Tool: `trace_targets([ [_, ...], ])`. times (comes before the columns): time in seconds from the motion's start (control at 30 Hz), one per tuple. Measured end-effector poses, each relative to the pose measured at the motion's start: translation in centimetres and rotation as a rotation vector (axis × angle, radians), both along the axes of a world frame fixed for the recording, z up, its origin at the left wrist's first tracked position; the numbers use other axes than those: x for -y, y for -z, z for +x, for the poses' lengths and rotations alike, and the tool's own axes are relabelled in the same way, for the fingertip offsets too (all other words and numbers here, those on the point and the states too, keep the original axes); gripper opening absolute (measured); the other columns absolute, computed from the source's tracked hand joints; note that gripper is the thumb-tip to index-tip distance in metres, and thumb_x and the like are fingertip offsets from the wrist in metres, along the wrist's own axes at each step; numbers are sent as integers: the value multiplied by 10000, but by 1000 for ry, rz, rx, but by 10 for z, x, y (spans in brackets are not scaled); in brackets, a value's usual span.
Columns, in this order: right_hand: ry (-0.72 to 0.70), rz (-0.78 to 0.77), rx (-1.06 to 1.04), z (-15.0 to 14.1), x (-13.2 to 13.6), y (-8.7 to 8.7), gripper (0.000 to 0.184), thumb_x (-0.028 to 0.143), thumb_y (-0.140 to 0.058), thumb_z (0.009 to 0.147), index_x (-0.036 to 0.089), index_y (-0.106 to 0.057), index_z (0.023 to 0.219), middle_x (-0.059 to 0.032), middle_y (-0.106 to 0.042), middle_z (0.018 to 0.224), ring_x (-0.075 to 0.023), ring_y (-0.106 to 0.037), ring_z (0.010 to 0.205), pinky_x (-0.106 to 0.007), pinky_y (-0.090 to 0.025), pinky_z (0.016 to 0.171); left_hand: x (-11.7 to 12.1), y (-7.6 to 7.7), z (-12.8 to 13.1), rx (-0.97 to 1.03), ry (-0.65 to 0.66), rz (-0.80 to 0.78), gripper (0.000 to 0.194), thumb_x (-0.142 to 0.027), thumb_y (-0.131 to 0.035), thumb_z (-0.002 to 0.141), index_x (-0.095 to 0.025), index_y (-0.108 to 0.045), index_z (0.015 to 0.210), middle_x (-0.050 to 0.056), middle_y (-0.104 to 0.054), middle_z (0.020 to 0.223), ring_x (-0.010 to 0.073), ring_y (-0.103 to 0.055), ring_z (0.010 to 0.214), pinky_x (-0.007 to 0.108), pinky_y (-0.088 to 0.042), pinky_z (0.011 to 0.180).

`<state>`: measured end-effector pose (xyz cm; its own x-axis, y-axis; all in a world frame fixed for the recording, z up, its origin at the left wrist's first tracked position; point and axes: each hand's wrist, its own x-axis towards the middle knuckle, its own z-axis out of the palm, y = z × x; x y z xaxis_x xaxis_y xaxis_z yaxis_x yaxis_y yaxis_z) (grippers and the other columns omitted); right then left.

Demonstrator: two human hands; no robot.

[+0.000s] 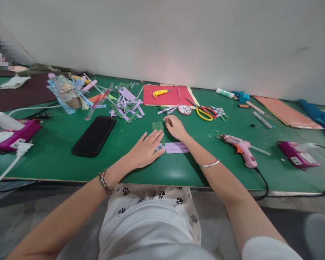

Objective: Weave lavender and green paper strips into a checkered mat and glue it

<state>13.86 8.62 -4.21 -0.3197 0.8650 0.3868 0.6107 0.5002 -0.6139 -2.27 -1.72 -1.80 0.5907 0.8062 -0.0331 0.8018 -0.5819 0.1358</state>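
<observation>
- While partly covered by the left hand (146,148), lying flat on the green table (130,136) at 6 o'clock from the red sheet (155,102): green paper strips (157,126) crossing purple paper strips (177,147).
- From the right fingertips, green just beside at about 8 o'clock, purple farther off near 6.
- Long axis of the green roughly 12 to 6; of the purple 9 to 3, reaching the right forearm (204,156).
- Nearer: left hand, resting right on the crossing, palm down, fingers nearly straight and slightly apart, with no grip visible.
- Right hand (177,128): curled, thumb and fingertips drawn close together; cannot tell whether pinching an edge.
- In looks, narrow, flat and straight-edged; purple in parallel rows split by thin lines, green standing upright across; weave too hidden to follow.
</observation>
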Motion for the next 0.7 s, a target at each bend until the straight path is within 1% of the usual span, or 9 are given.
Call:
trace_targets([
  [0.07,-2,0,7,0,0,0,194,74,-378,669,174,-507,774,-25,-493,745,-133,-490,666,-289,-416,669,-4,0,1,5,-56,28,568,-410,-158,914,-83,-195,1377,106,-193,1449,224,-133,1335,416,-139,1075],
  [0.1,-3,2,10,0,0,0,195,73,-379,669,176,-508,774,-24,-493,743,-133,-487,665,-290,-416,671,-5,0,1,1,-64,38,562,-405,-160,913,-87,-211,1373,105,-205,1446,225,-135,1335,415,-139,1075],
  [0.13,-4,5,13,1,0,0,196,72,-380,670,178,-508,774,-22,-492,741,-134,-484,665,-292,-415,675,-7,1,2,-6,-55,45,556,-405,-166,912,-96,-225,1370,102,-214,1444,223,-138,1334,414,-136,1074],
  [0.2,-6,11,19,1,0,0,199,70,-381,669,181,-509,774,-21,-492,741,-134,-478,665,-294,-414,680,-11,2,4,-29,4,49,545,-417,-189,909,-126,-251,1365,87,-222,1443,218,-139,1335,418,-106,1078],
  [0.3,-6,15,24,1,1,0,198,67,-385,667,178,-510,773,-25,-493,750,-134,-474,664,-295,-414,678,-13,5,5,-70,89,13,543,-438,-226,903,-152,-270,1362,72,-221,1444,218,-134,1336,432,-53,1082],
  [0.47,-11,17,27,0,3,0,197,60,-384,671,172,-509,772,-30,-490,756,-133,-477,662,-292,-418,668,-13,5,5,-83,85,-55,553,-441,-241,901,-149,-252,1370,75,-201,1448,223,-134,1336,443,-81,1077],
  [0.6,-15,20,26,0,3,1,210,39,-375,661,167,-505,766,-31,-486,756,-131,-486,665,-290,-424,669,-12,4,6,-98,82,-62,556,-438,-235,902,-144,-234,1374,70,-175,1454,214,-109,1341,450,-69,1077],
  [0.7,-20,26,25,0,3,2,212,38,-375,663,173,-502,765,-29,-488,766,-129,-492,669,-288,-428,672,-12,4,7,-100,77,-51,586,-442,-238,896,-118,-194,1383,80,-160,1454,208,-112,1341,447,-61,1078],
])
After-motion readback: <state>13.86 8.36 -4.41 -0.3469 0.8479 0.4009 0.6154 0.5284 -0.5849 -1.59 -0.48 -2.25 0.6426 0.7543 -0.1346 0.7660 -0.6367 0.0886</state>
